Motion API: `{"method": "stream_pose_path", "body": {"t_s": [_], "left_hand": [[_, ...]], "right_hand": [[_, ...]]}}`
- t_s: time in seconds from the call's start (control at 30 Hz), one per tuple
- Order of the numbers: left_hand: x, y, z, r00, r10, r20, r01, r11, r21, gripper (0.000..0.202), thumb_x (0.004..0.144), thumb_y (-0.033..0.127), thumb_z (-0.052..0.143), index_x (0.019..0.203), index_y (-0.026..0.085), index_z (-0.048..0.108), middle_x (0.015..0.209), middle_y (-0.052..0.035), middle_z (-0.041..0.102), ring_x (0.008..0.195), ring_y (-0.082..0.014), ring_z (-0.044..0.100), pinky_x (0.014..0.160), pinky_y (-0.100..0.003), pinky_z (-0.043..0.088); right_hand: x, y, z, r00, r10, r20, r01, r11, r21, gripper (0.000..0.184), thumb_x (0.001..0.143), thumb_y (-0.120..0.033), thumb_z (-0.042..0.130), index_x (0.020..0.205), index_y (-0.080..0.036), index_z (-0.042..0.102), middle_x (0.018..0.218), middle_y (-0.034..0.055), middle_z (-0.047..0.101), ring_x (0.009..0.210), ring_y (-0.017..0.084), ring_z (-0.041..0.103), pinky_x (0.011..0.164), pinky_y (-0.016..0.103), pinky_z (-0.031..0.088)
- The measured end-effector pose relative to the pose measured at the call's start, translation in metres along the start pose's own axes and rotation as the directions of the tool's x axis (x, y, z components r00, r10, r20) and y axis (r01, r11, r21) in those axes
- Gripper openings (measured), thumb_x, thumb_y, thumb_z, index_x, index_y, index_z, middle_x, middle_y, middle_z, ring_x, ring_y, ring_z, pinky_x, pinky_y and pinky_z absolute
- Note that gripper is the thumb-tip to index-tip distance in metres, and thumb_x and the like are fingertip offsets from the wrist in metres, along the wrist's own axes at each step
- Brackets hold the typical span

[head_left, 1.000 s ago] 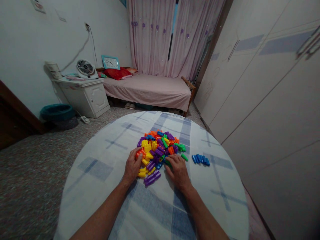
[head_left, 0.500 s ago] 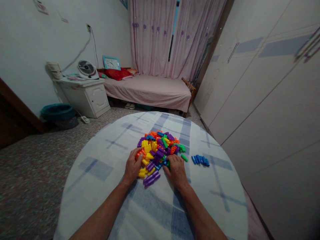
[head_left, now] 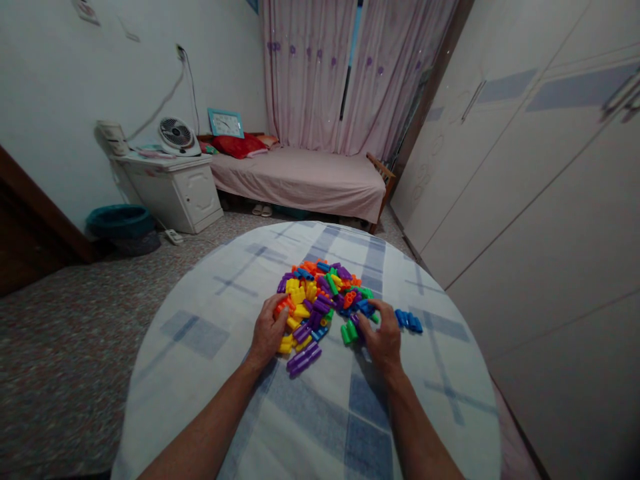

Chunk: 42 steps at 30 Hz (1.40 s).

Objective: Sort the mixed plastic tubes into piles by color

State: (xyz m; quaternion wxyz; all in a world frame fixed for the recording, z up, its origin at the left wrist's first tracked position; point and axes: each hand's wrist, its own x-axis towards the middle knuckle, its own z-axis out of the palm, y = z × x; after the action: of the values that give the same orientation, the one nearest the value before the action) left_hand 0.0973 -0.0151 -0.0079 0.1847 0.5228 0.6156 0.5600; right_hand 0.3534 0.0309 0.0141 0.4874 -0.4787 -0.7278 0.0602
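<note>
A heap of plastic building blocks [head_left: 320,303] in yellow, orange, purple, green and blue lies on the cloth. At the heap's left edge, my left hand [head_left: 268,328] is closed around an orange block [head_left: 285,305]. On the other side, my right hand [head_left: 384,335] pinches a blue block [head_left: 367,307] between thumb and fingers; the far end of the grip is partly hidden. Just left of its thumb lie green blocks [head_left: 350,333] and a purple piece. Joined purple blocks [head_left: 304,360] lie at the heap's front. A row of blue blocks [head_left: 409,321] sits right of my right hand.
The round table [head_left: 200,373] wears a white and blue checked cloth. Beyond it stand a bed [head_left: 310,177], a white cabinet [head_left: 195,197] with a fan [head_left: 177,135], and a bin [head_left: 123,227]. Wardrobe doors [head_left: 540,220] line the right side.
My right hand has moved right, from the heap's front toward the blue row, with a blue block at its fingers. Green and purple pieces now lie apart beside it. My left hand stays put.
</note>
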Motion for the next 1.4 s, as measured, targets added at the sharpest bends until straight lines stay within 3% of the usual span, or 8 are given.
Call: {"method": "stream_pose_path", "body": {"t_s": [0.3,0.43,0.57,0.8,0.9,1.0,1.2,1.4], "left_hand": [[0.0,0.0,-0.001,1.0,0.007,0.001,-0.007,1.0,0.009,0.032,0.084,0.03,0.046,0.111,0.02,0.059,0.116,-0.0067,0.056,0.112,-0.0193,0.052,0.102,-0.037,0.039],[0.0,-0.001,-0.001,1.0,0.009,0.001,-0.009,1.0,0.01,0.032,0.085,0.031,0.045,0.112,0.019,0.058,0.117,-0.0073,0.056,0.112,-0.0195,0.051,0.102,-0.037,0.038],[0.0,-0.001,-0.001,1.0,0.023,0.0,-0.023,1.0,0.01,0.031,0.085,0.031,0.045,0.111,0.019,0.058,0.116,-0.0074,0.056,0.112,-0.0197,0.052,0.102,-0.038,0.038],[0.001,0.001,-0.001,1.0,0.011,-0.011,-0.011,1.0,0.011,0.031,0.084,0.031,0.047,0.11,0.02,0.059,0.115,-0.0072,0.057,0.111,-0.0199,0.052,0.102,-0.038,0.039],[0.001,0.0,-0.001,1.0,0.007,-0.005,-0.007,1.0,0.009,0.031,0.084,0.031,0.046,0.11,0.019,0.059,0.115,-0.0076,0.057,0.112,-0.02,0.052,0.103,-0.038,0.038],[0.001,-0.001,0.0,1.0,0.014,0.002,-0.014,1.0,0.015,0.032,0.085,0.031,0.046,0.111,0.019,0.058,0.117,-0.008,0.056,0.113,-0.0198,0.051,0.103,-0.038,0.038],[0.001,-0.004,0.0,1.0,0.029,0.01,-0.029,0.999,0.036,0.032,0.086,0.031,0.045,0.113,0.019,0.057,0.117,-0.0075,0.056,0.113,-0.0195,0.051,0.103,-0.038,0.037],[0.001,-0.005,0.0,0.999,0.034,0.007,-0.034,0.999,0.039,0.032,0.086,0.031,0.044,0.113,0.02,0.056,0.117,-0.0075,0.055,0.113,-0.0196,0.051,0.103,-0.038,0.037]], "right_hand": [[0.008,0.071,-0.053,0.856,0.348,-0.381,-0.431,0.889,-0.157,0.042,0.076,-0.046,0.055,0.103,-0.014,0.058,0.1,0.0123,0.059,0.093,0.025,0.054,0.084,0.042,0.041],[0.008,0.08,-0.05,0.809,0.456,-0.372,-0.515,0.854,-0.073,0.045,0.072,-0.048,0.058,0.103,-0.016,0.056,0.097,0.0101,0.061,0.088,0.024,0.056,0.082,0.04,0.042],[0.007,0.083,-0.043,0.82,0.481,-0.309,-0.523,0.85,-0.067,0.046,0.072,-0.049,0.057,0.103,-0.016,0.057,0.098,0.01,0.062,0.088,0.024,0.057,0.083,0.039,0.042],[0.006,0.08,-0.044,0.898,0.345,-0.271,-0.404,0.891,-0.204,0.039,0.08,-0.044,0.049,0.104,-0.014,0.059,0.102,0.013,0.06,0.096,0.026,0.055,0.086,0.041,0.041],[0.007,0.059,-0.037,0.952,0.172,-0.253,-0.23,0.948,-0.218,0.032,0.083,-0.04,0.049,0.101,-0.016,0.06,0.099,0.0116,0.061,0.095,0.025,0.055,0.086,0.041,0.042],[0.002,0.025,-0.02,0.996,-0.022,-0.083,0.013,0.993,-0.114,0.019,0.085,-0.033,0.052,0.095,-0.019,0.06,0.092,0.0075,0.063,0.09,0.022,0.057,0.083,0.037,0.044],[-0.015,-0.033,0.021,0.878,-0.292,0.38,0.317,0.948,-0.002,0.009,0.082,-0.019,0.058,0.09,-0.021,0.061,0.088,0.0041,0.064,0.089,0.02,0.056,0.081,0.033,0.04],[-0.02,-0.043,0.03,0.818,-0.259,0.514,0.372,0.919,-0.128,0.026,0.081,-0.023,0.063,0.106,-0.025,0.06,0.094,0.0039,0.064,0.094,0.021,0.054,0.085,0.035,0.036]]}}
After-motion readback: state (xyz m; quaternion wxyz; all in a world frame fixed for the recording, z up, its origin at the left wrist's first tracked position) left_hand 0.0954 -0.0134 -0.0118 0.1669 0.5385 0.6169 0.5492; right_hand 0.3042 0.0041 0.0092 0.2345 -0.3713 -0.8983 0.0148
